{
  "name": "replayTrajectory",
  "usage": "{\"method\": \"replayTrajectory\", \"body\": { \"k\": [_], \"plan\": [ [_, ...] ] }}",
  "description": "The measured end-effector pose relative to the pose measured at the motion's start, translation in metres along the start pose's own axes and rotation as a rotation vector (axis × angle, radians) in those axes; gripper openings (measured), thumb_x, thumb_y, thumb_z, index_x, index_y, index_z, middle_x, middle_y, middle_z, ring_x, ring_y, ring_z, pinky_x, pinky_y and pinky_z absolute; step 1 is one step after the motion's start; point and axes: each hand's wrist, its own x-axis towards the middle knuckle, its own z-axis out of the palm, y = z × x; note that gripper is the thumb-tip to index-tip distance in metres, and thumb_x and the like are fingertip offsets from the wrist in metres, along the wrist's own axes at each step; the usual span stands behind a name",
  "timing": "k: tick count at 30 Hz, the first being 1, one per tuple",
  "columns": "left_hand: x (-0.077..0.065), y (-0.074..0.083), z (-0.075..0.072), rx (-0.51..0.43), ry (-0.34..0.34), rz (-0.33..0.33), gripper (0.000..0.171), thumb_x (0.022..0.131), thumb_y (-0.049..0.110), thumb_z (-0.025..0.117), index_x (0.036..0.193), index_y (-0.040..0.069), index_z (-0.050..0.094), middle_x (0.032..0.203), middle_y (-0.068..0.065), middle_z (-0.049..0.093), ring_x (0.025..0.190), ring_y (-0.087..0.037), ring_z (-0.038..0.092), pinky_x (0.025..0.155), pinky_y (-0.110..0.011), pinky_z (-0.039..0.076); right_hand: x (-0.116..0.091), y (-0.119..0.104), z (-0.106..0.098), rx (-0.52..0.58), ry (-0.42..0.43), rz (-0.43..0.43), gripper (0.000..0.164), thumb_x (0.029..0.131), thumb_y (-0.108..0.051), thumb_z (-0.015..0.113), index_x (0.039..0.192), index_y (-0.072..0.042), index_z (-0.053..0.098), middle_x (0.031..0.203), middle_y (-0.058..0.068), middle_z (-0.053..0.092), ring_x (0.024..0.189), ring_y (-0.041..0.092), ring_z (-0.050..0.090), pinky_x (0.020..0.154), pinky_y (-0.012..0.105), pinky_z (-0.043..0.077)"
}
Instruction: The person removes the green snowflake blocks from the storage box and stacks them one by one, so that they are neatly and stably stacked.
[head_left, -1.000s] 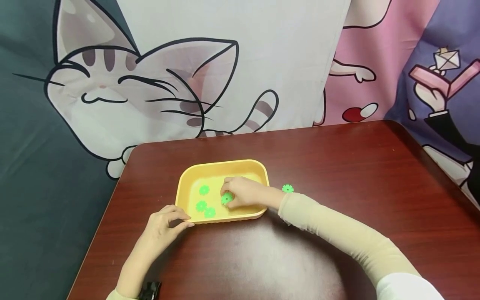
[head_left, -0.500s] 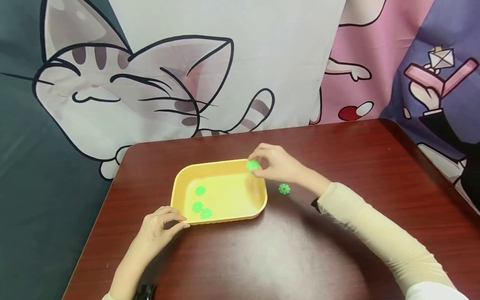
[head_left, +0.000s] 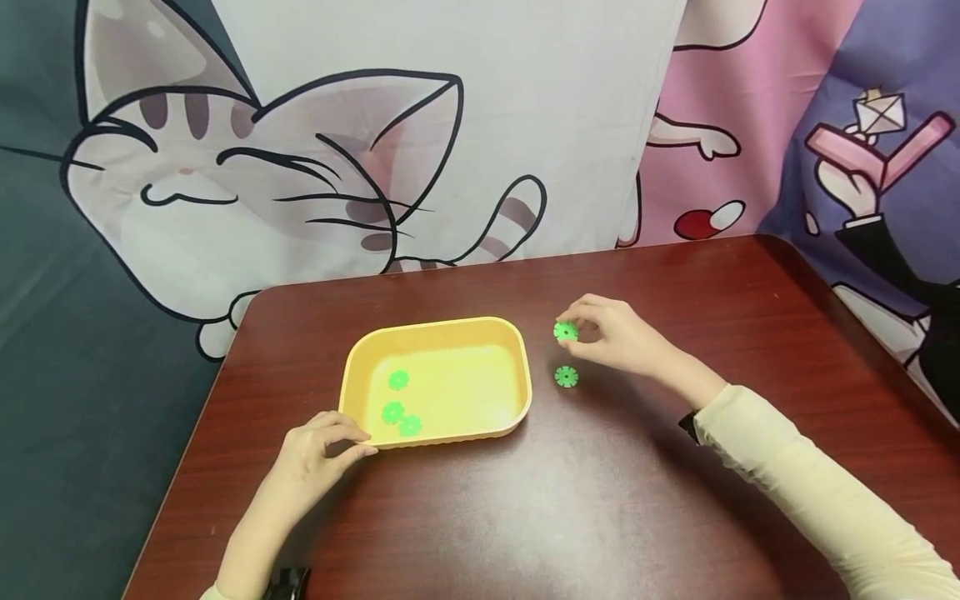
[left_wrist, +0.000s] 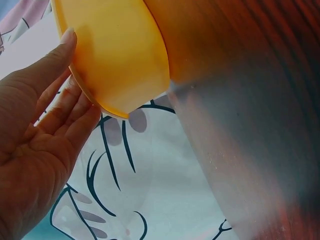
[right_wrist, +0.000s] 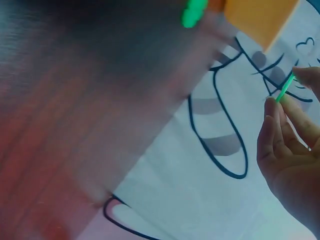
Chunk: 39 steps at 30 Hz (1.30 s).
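A yellow tray (head_left: 480, 379) lies on the table, with three green notched discs (head_left: 398, 380) on its left side. At its near left corner, my left hand (head_left: 318, 450) pinches the rim between thumb and fingers; the left wrist view shows this hand (left_wrist: 50, 115) along the yellow wall (left_wrist: 120, 55). To the right of the tray, my right hand (head_left: 618, 337) pinches one green notched disc (head_left: 566, 332) by its edge. In the right wrist view that disc (right_wrist: 285, 88) appears edge-on between thumb and fingers. Another green disc (head_left: 566, 377) lies on the table just below it.
The dark red wooden table (head_left: 540, 517) extends to the right and toward me. Behind it hangs a cloth backdrop (head_left: 585, 125) printed with a cartoon cat. A black band (head_left: 287, 582) shows at the left wrist.
My right hand has lifted a green disc out of the tray and carried it right, past the rim. The left hand keeps its grip on the corner. The whole view shifts slightly left.
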Motion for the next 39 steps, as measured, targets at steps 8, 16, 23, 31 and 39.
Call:
{"method": "replayTrajectory", "body": {
  "k": [8, 16, 23, 31, 39],
  "plan": [
    [-0.001, 0.001, 0.001, -0.006, -0.019, -0.036, 0.023, 0.057, 0.008, 0.087, 0.072, 0.016, 0.072, 0.077, 0.010, 0.062, 0.073, -0.008, 0.060, 0.066, -0.009, 0.045, -0.018, 0.016, 0.015, -0.084, -0.133, -0.019, 0.027, 0.076, -0.017, 0.073, 0.102, -0.009, 0.070, 0.095, -0.002, 0.062, 0.080, 0.013, 0.058, 0.069, 0.029, 0.049],
    [0.003, -0.001, -0.001, 0.006, -0.014, -0.029, 0.022, 0.057, 0.007, 0.087, 0.072, 0.014, 0.072, 0.077, 0.009, 0.063, 0.072, -0.009, 0.060, 0.065, -0.010, 0.045, -0.022, 0.020, 0.026, -0.105, -0.203, -0.008, 0.027, 0.075, -0.019, 0.072, 0.100, -0.012, 0.070, 0.092, -0.005, 0.060, 0.075, 0.009, 0.055, 0.066, 0.026, 0.047],
    [0.003, -0.001, 0.000, 0.007, -0.009, -0.012, 0.021, 0.057, 0.008, 0.087, 0.071, 0.013, 0.072, 0.076, 0.008, 0.063, 0.071, -0.009, 0.060, 0.063, -0.010, 0.046, -0.021, 0.024, 0.034, -0.136, -0.247, -0.026, 0.025, 0.076, -0.020, 0.071, 0.100, -0.012, 0.069, 0.093, -0.006, 0.060, 0.078, 0.007, 0.057, 0.070, 0.027, 0.049],
    [0.000, 0.000, 0.000, -0.003, -0.011, -0.020, 0.022, 0.056, 0.007, 0.087, 0.071, 0.014, 0.072, 0.076, 0.009, 0.063, 0.071, -0.008, 0.060, 0.063, -0.010, 0.045, -0.021, 0.024, 0.040, -0.160, -0.249, -0.068, 0.026, 0.075, -0.018, 0.071, 0.100, -0.013, 0.069, 0.094, -0.005, 0.060, 0.083, 0.010, 0.057, 0.074, 0.032, 0.049],
    [-0.001, -0.001, -0.001, -0.012, -0.006, -0.015, 0.023, 0.056, 0.006, 0.087, 0.072, 0.014, 0.072, 0.076, 0.009, 0.063, 0.071, -0.008, 0.060, 0.062, -0.010, 0.045, -0.022, 0.024, 0.042, -0.170, -0.254, -0.075, 0.026, 0.074, -0.018, 0.071, 0.100, -0.013, 0.070, 0.097, -0.005, 0.061, 0.089, 0.011, 0.058, 0.078, 0.034, 0.050]
  ]
}}
